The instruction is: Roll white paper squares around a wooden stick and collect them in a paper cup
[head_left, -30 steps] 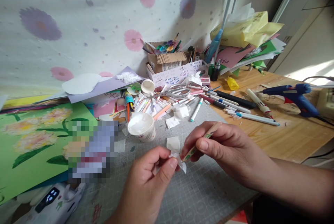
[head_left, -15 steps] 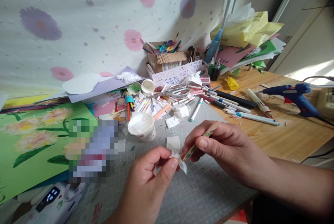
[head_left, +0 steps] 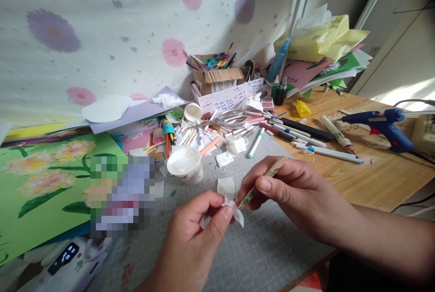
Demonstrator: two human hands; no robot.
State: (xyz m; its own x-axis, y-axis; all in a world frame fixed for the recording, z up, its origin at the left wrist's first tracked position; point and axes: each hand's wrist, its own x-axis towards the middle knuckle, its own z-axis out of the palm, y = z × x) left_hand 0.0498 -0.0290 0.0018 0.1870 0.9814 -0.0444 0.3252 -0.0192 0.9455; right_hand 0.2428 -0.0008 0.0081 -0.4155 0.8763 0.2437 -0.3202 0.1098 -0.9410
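Observation:
My left hand [head_left: 200, 233] pinches a small piece of white tissue paper [head_left: 239, 217] between thumb and forefinger. Held in my right hand [head_left: 288, 192] is a flat wooden craft stick [head_left: 252, 194] with green print, slanting down to the left. Its lower end meets the tissue piece, or lies right beside it; I cannot tell which. Just behind the fingertips, a square of tissue [head_left: 225, 186] lies on the grey cutting mat [head_left: 258, 255]. A paper cup [head_left: 185, 165] containing something white and smooth stands beyond my left hand.
Markers and scissors [head_left: 234, 119] lie in a heap behind the cup. To the right are a blue glue gun [head_left: 380, 124] and several pens [head_left: 329, 152] on the wooden table. Green paper with painted flowers [head_left: 54, 183] lies left, above a white device with a lit display [head_left: 64, 258].

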